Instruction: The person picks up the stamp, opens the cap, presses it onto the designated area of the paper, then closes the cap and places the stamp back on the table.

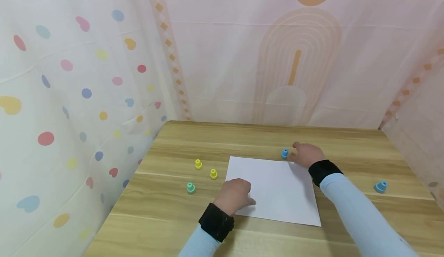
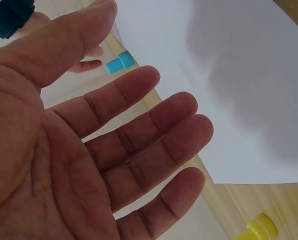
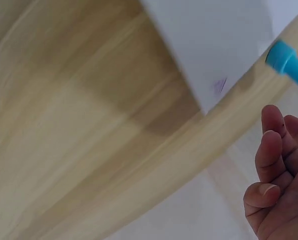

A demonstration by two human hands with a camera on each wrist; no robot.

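Observation:
A sheet of white paper lies on the wooden table. Over its left part hovers my left hand, fingers extended and nothing held; the left wrist view shows its bare palm and spread fingers. Beyond the paper's far edge stands a small blue peg-shaped plastic piece, wide at the base and narrow on top. My right hand is just right of that piece, fingers loosely bent. In the right wrist view a thumb tip shows close beside the blue piece, at the frame's edge.
Left of the paper stand two yellow pieces and a green piece of similar shape. Another blue piece is tilted at the table's right side. Patterned curtains hang behind the wooden table and along both sides.

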